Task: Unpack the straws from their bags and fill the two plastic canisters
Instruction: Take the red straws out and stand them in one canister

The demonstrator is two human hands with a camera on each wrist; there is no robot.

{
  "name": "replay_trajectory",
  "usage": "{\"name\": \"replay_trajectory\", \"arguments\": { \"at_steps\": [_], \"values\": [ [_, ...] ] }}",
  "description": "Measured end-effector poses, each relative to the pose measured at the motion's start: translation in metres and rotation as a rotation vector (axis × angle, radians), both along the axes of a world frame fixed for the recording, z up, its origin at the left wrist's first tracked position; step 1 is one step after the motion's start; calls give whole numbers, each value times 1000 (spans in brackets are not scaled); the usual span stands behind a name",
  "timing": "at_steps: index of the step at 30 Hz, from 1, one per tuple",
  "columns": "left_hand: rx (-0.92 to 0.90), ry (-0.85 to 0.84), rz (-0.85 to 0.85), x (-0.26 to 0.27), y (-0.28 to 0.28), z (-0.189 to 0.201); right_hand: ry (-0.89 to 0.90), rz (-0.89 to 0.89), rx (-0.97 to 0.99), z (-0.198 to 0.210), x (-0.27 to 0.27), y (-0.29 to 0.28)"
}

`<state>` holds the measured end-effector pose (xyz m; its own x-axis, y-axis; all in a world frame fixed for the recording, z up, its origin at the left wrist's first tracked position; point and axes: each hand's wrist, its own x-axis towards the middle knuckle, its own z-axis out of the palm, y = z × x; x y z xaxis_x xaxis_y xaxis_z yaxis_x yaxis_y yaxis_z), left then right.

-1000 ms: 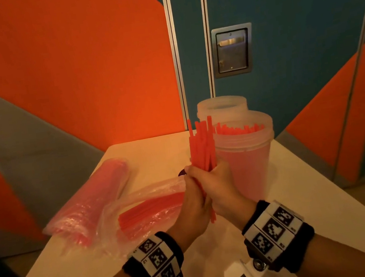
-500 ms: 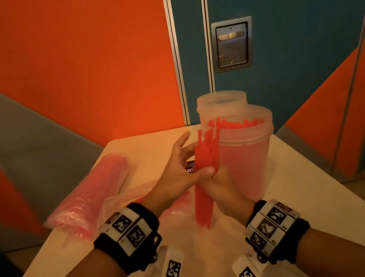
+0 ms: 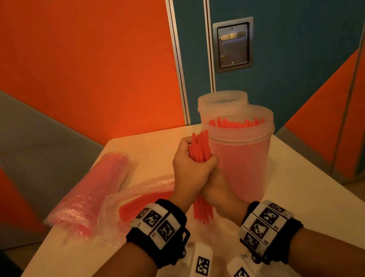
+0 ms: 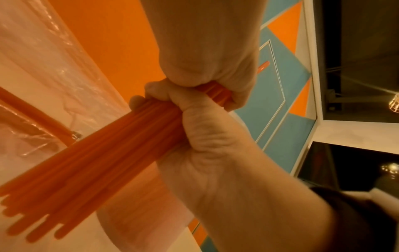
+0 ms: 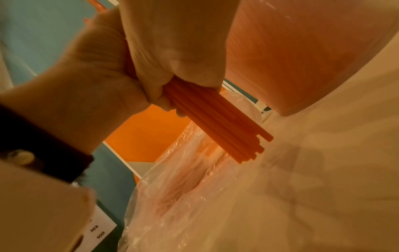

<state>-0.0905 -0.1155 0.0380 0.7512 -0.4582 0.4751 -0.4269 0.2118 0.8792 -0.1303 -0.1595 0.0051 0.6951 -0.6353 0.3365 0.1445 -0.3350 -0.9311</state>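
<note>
Far left on the surface (image 3: 314, 189), a sealed bag (image 3: 94, 191) of straws is left unopened. Just right of it, an opened bag (image 3: 138, 199) is seen lying flat with some straws left inside; how many cannot be told through the crumpled film.

Change from half a second ago: the left hand (image 3: 191, 170), then spread open beside the bundle, is now wrapped around the straw bundle (image 3: 198, 150) above the right hand (image 3: 219, 187). Fingers (image 4: 235, 95) of both hands are curled tight on the bundle, one fist stacked on the other. The bundle is held near upright, just left of the near canister (image 3: 243, 153), lower ends clear of the surface. Judged: the bundle is being squared up before loading.

The near canister is already packed with straws close to its rim. The far canister (image 3: 222, 104) is mostly hidden behind it; its fill cannot be told. The right hand's fingers are largely covered by the left hand in the head view.
</note>
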Motion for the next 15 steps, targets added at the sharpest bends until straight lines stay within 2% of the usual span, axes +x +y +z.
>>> {"name": "replay_trajectory", "arguments": {
  "at_steps": [3,5,7,10,13,15],
  "values": [
    [42,31,-4,-2,2,-8,-23,47,120,-7,-3,3],
    [60,118,-13,-5,5,-18,90,84,15,-22,-9,6],
    [72,135,-13,-8,6,-23,163,146,-11,-34,-14,5],
    [-4,8,17,-12,6,-22,148,196,89,-35,-19,5],
    [-109,-217,125,-15,5,-22,83,268,240,-28,-23,8],
    [-106,-369,213,-15,4,-25,120,282,224,-29,-24,8]
  ]
}}
